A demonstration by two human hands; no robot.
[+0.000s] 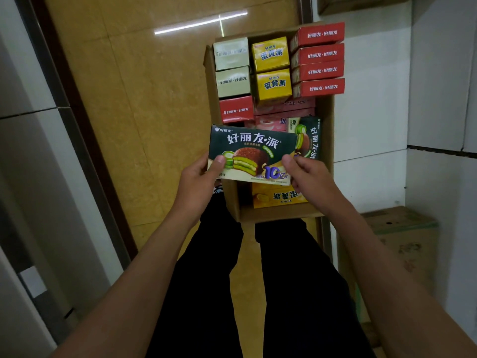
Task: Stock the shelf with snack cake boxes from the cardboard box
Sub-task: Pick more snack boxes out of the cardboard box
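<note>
glossy tan floor tiles [129, 99] mirror a ceiling strip light as a bright streak [200, 23]. a dark brown border strip [85, 140] edges grey panelling [33, 164] on the left; white panels [438, 86] stand right.

glossy tile floor [154, 99], matt cardboard box [327, 140]

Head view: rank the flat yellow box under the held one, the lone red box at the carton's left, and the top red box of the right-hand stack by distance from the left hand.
1. Flat yellow box, just right of the left hand.
2. Lone red box, above it.
3. Top red box, far right corner.
</note>
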